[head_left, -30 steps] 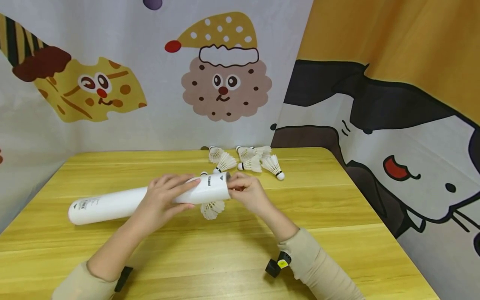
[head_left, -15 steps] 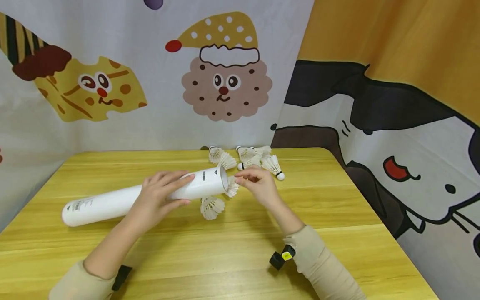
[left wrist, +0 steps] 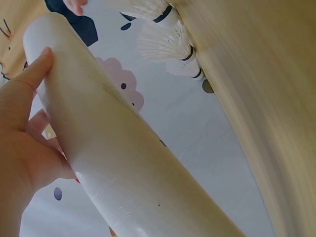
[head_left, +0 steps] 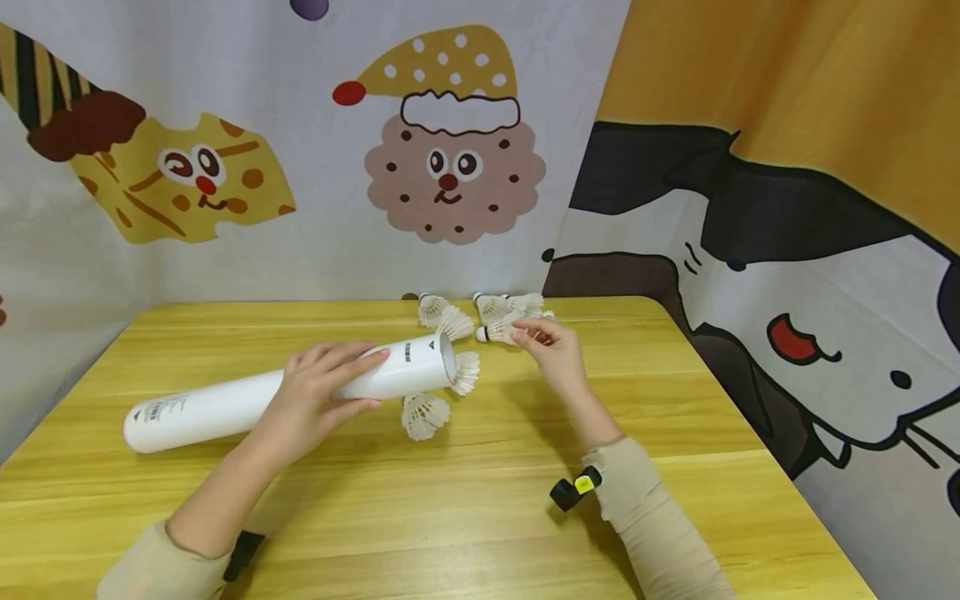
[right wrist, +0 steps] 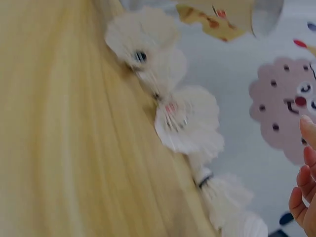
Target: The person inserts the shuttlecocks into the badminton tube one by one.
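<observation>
My left hand (head_left: 318, 387) grips a long white shuttlecock tube (head_left: 405, 367), thumb on one side and fingers over the other. The tube lies tilted, its mouth end raised toward the right; inside it cannot be seen from here. In the left wrist view the fingers wrap the tube (left wrist: 113, 138). My right hand (head_left: 555, 354) hovers at the back group, fingertips loosely bent in front of a white feather shuttlecock (head_left: 495, 332). The right wrist view shows nothing between the fingers of that hand (right wrist: 308, 182).
More shuttlecocks lie at the table's back, among them one on the left (head_left: 432, 309). One shuttlecock (head_left: 425, 416) lies below the tube, and another (head_left: 467, 372) shows past its mouth. A printed curtain (head_left: 300, 258) hangs behind the wooden table (head_left: 420, 517).
My right hand has moved from the tube's mouth right and back to the shuttlecock group. The tube shifted slightly left early on, then stayed still in my left hand.
</observation>
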